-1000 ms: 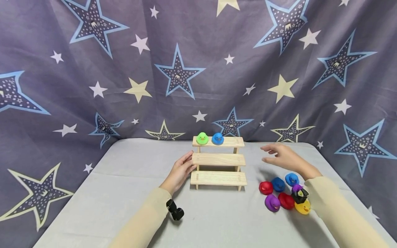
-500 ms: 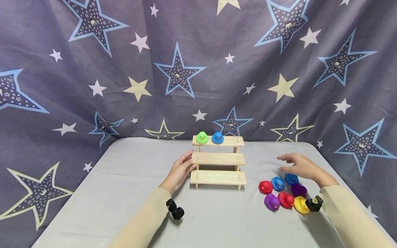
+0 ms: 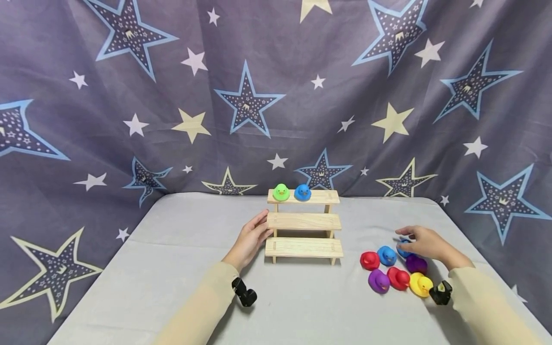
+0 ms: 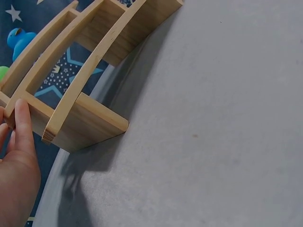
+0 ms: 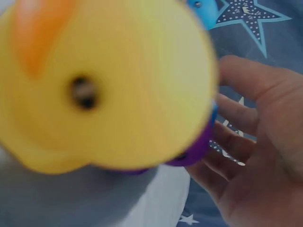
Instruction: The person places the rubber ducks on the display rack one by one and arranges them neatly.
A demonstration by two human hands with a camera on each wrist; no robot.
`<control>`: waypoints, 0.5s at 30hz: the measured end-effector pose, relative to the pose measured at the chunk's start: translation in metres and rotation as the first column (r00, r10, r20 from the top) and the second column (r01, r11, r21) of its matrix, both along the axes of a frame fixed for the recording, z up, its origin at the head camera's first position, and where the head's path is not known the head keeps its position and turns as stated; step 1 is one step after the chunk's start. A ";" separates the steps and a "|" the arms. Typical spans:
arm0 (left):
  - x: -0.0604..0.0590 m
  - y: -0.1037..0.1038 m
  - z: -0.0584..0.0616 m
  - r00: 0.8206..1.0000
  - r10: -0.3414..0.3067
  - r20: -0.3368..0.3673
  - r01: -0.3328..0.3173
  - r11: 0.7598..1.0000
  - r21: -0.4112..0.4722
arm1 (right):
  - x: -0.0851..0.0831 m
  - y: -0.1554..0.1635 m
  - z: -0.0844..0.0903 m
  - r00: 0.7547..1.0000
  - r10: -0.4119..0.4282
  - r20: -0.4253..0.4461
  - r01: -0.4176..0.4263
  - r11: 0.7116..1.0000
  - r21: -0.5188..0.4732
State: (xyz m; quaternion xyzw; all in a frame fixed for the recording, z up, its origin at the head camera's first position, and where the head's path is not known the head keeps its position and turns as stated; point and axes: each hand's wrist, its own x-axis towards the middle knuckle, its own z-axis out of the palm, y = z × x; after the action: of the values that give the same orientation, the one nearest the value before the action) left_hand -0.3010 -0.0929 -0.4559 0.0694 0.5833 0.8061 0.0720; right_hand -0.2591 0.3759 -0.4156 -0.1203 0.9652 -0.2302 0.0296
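A three-step wooden shelf (image 3: 304,222) stands mid-table, with a green duck (image 3: 281,192) and a blue duck (image 3: 303,192) on its top step. My left hand (image 3: 261,230) rests with straight fingers against the shelf's left end; in the left wrist view the thumb (image 4: 23,124) lies on the shelf (image 4: 90,123) side post. Right of the shelf lies a cluster of ducks. My right hand (image 3: 408,239) is lowered over the far blue duck (image 3: 403,250), fingers loose and touching it. The yellow duck (image 5: 104,85) fills the right wrist view, with my right hand (image 5: 246,137) behind it.
The cluster holds a red duck (image 3: 369,260), a blue duck (image 3: 386,255), a purple duck (image 3: 378,281), a second red duck (image 3: 398,278), a yellow duck (image 3: 420,284) and a dark purple duck (image 3: 416,263). A star-print curtain (image 3: 241,96) hangs behind the grey table (image 3: 181,249).
My right hand has moved right and down, from beside the shelf to the far blue duck in the cluster. The left hand and shelf have stayed put.
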 end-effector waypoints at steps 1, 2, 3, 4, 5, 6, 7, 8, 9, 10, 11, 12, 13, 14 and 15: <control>0.000 0.000 0.000 1.000 0.001 0.000 -0.001 1.000 0.003 | 0.000 0.001 -0.001 1.000 -0.012 0.016 0.012 1.000 0.007; 0.000 0.000 0.000 1.000 0.002 0.000 -0.002 1.000 0.005 | 0.000 0.002 -0.003 0.999 -0.024 0.032 0.024 1.000 0.011; 0.000 0.000 0.000 1.000 0.002 0.000 -0.002 1.000 0.008 | 0.000 0.003 -0.005 0.998 -0.036 0.048 0.035 0.999 0.015; 0.000 -0.001 0.000 1.000 0.003 0.001 -0.003 1.000 0.007 | 0.000 0.004 -0.007 0.997 -0.048 0.061 0.046 0.999 0.020; -0.001 -0.001 0.000 1.000 0.002 0.002 -0.002 1.000 0.005 | 0.000 0.005 -0.009 0.996 -0.061 0.070 0.059 0.998 0.024; -0.001 -0.001 0.000 1.000 0.001 0.002 -0.001 1.000 0.003 | 0.000 0.006 -0.011 0.994 -0.071 0.079 0.069 0.997 0.028; -0.001 -0.001 0.000 1.000 -0.001 0.003 0.001 1.000 0.002 | 0.000 0.006 -0.012 0.994 -0.078 0.082 0.075 0.997 0.030; -0.001 -0.001 0.000 1.000 0.000 0.007 0.000 1.000 0.003 | 0.000 0.006 -0.014 0.993 -0.082 0.082 0.079 0.996 0.033; -0.001 -0.001 0.000 1.000 -0.001 0.008 0.001 1.000 0.004 | 0.000 0.006 -0.014 0.993 -0.084 0.081 0.082 0.996 0.036; 0.000 0.000 0.000 1.000 0.000 0.009 0.000 1.000 0.002 | 0.000 0.005 -0.015 0.994 -0.084 0.076 0.082 0.996 0.039; 0.000 0.000 0.000 1.000 0.000 0.008 0.000 1.000 0.003 | 0.000 0.005 -0.015 0.994 -0.084 0.074 0.081 0.996 0.040; 0.000 0.000 0.000 1.000 0.000 0.008 0.000 1.000 0.004 | 0.000 0.004 -0.015 0.994 -0.080 0.071 0.077 0.996 0.043; 0.000 0.000 0.000 1.000 0.000 0.008 0.000 1.000 0.007 | 0.001 0.003 -0.015 0.995 -0.074 0.066 0.071 0.996 0.045; 0.000 0.000 0.000 1.000 0.000 0.006 0.000 1.000 0.009 | 0.001 0.003 -0.015 0.995 -0.071 0.063 0.068 0.997 0.045; 0.000 0.000 0.000 1.000 0.000 0.003 0.000 1.000 0.007 | 0.001 0.002 -0.014 0.996 -0.070 0.063 0.068 0.997 0.043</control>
State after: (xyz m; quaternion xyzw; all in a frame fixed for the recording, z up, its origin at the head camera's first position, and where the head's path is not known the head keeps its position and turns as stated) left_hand -0.3014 -0.0932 -0.4559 0.0686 0.5803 0.8082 0.0727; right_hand -0.2581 0.3780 -0.4298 -0.0787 0.9719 -0.2149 0.0552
